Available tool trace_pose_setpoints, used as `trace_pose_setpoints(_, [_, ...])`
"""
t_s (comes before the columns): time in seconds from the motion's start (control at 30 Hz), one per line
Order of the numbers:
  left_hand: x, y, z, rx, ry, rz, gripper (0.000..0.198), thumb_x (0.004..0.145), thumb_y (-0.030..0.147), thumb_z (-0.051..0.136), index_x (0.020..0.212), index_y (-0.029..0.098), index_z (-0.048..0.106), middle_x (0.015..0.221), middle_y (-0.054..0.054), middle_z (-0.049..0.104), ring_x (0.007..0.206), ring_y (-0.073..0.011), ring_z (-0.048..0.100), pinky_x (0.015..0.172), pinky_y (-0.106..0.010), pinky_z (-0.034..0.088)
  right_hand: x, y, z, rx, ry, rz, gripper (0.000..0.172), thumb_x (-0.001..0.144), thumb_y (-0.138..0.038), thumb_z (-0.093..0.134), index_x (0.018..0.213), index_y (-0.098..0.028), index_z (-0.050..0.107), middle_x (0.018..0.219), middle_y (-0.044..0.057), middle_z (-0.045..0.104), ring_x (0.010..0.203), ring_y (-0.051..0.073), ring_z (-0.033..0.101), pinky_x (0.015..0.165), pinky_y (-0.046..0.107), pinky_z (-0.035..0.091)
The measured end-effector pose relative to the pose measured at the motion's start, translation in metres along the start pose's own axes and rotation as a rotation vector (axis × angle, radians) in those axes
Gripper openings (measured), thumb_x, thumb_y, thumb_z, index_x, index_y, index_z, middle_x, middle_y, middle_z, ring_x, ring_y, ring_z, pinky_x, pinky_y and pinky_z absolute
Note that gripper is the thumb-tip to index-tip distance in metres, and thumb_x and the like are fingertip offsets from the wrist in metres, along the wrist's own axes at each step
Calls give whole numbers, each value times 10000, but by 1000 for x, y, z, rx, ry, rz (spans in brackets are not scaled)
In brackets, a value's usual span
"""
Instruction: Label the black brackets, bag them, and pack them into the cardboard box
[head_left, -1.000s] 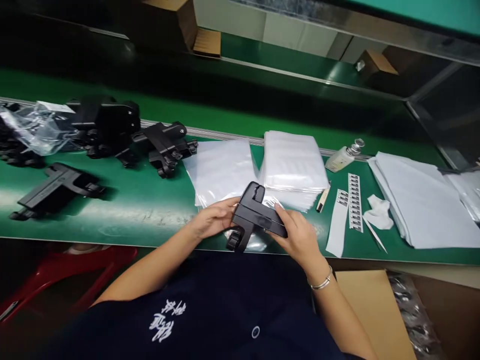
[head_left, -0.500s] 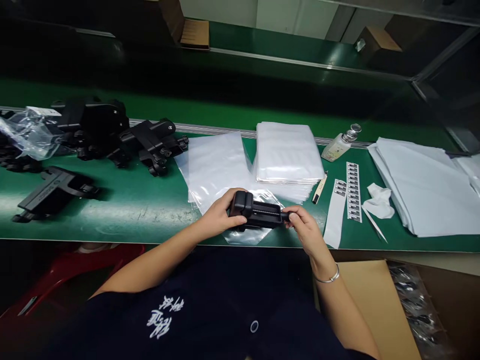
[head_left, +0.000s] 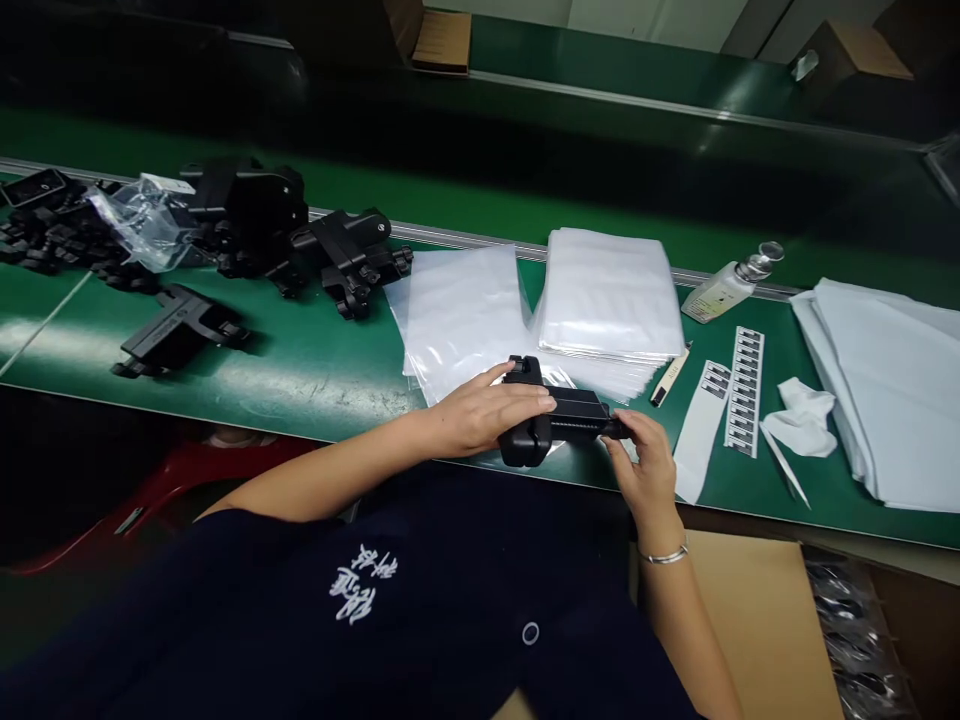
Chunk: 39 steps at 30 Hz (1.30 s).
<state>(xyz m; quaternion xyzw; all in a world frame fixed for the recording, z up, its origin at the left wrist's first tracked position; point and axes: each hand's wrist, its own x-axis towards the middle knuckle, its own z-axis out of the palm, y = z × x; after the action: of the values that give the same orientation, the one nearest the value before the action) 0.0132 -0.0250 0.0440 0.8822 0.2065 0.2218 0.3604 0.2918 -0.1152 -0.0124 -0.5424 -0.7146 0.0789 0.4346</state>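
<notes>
My left hand [head_left: 484, 412] is closed around the wide end of a black plastic holder [head_left: 576, 405], thumb and fingers laid over its block-shaped head. At the narrow end, my right hand [head_left: 646, 460] pinches a short dark stub. The holder lies level above the bench's front edge, with a smooth flat face and a ribbed side in sight. Its underside is hidden. Below and behind it are loose clear plastic bags [head_left: 465, 320] and a thick stack of bags [head_left: 607, 295].
Several black holders [head_left: 349, 255] lie on the left, one [head_left: 180, 330] set apart. To the right are a pump bottle [head_left: 724, 290], a cutter knife [head_left: 670, 375], label strips [head_left: 744, 390], a crumpled white cloth [head_left: 802, 415], tweezers [head_left: 784, 465] and white sheets [head_left: 892, 390]. An open carton [head_left: 757, 610] stands below.
The black holder has been rolled over: its open ribbed channel faced up before, and a smooth face does now. My left fingers have moved across its top. The whole view has shifted and tilted.
</notes>
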Motion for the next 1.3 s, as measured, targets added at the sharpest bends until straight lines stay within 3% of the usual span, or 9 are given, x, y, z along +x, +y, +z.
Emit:
trace_pose_setpoints(0.1, [-2, 3, -2, -46, 33, -36, 395, 905, 291, 566, 1294, 230, 535, 1274, -104, 671, 1258, -254, 581, 1191, -547, 215, 1, -5, -3, -28, 16, -74, 456, 919, -162, 592, 1340, -304, 488, 1124, 93, 664, 1038, 250, 665, 839, 448, 605])
trace_pose_setpoints(0.3, [-7, -5, 5, -562, 247, -532, 719, 767, 710, 624, 1214, 149, 577, 1138, -127, 676, 1039, -309, 645, 903, -406, 515, 6, -34, -13, -39, -132, -169, 274, 941, -260, 538, 1210, -274, 583, 977, 87, 692, 826, 238, 670, 711, 384, 562])
trace_pose_setpoints(0.4, [-12, -9, 8, -606, 314, -554, 801, 736, 798, 581, 1192, 139, 571, 1108, -129, 664, 1015, -297, 635, 862, -374, 516, 12, -48, -8, 148, -168, 116, 203, 953, -332, 483, 1093, -259, 611, 863, 58, 664, 747, 221, 633, 667, 365, 530])
trace_pose_setpoints(0.57, [-26, -3, -3, -195, 249, -386, 790, 634, 749, 726, 1177, 198, 565, 1123, -102, 661, 1028, -284, 642, 898, -365, 505, 28, -47, 8, 779, -296, 812, 195, 904, -406, 524, 985, -246, 599, 612, -42, 451, 521, 134, 442, 505, 264, 415])
trace_pose_setpoints(0.67, [-30, -4, -6, -127, 265, -344, 700, 664, 690, 748, 1142, 207, 584, 1077, -87, 677, 999, -271, 655, 876, -358, 511, 31, -41, 17, 1011, -366, 966, 277, 881, -498, 554, 947, -233, 600, 539, -77, 375, 448, 101, 329, 486, 254, 388])
trace_pose_setpoints(0.77, [-28, -13, -1, -270, 465, -508, 738, 676, 733, 704, 1150, 186, 561, 1054, -87, 664, 970, -265, 647, 835, -357, 512, 30, -41, 24, 919, -202, 859, 424, 885, -614, 519, 1043, -233, 619, 597, -45, 510, 503, 122, 429, 573, 294, 451])
trace_pose_setpoints(0.9, [-19, -28, 9, -578, 612, -580, 747, 689, 753, 676, 1135, 166, 555, 1062, -87, 641, 1000, -254, 612, 854, -336, 486, 30, -47, 35, 628, -90, 671, 341, 856, -545, 623, 957, -224, 681, 796, 15, 645, 732, 170, 578, 697, 310, 472])
trace_pose_setpoints(1.1, [-13, -33, 15, -778, 617, -646, 666, 810, 743, 550, 1124, 155, 568, 1068, -88, 632, 1032, -246, 589, 868, -337, 469, 33, -42, 49, 687, 4, 741, 324, 781, -509, 720, 914, -216, 685, 763, -4, 641, 695, 163, 580, 684, 307, 477])
trace_pose_setpoints(1.3, [-17, -31, 5, -493, 583, -504, 694, 817, 752, 526, 1181, 161, 514, 1079, -87, 601, 992, -237, 572, 870, -345, 450, 44, -41, 58, 612, 32, 713, 327, 849, -486, 660, 710, -193, 617, 662, -30, 534, 659, 133, 475, 644, 259, 396])
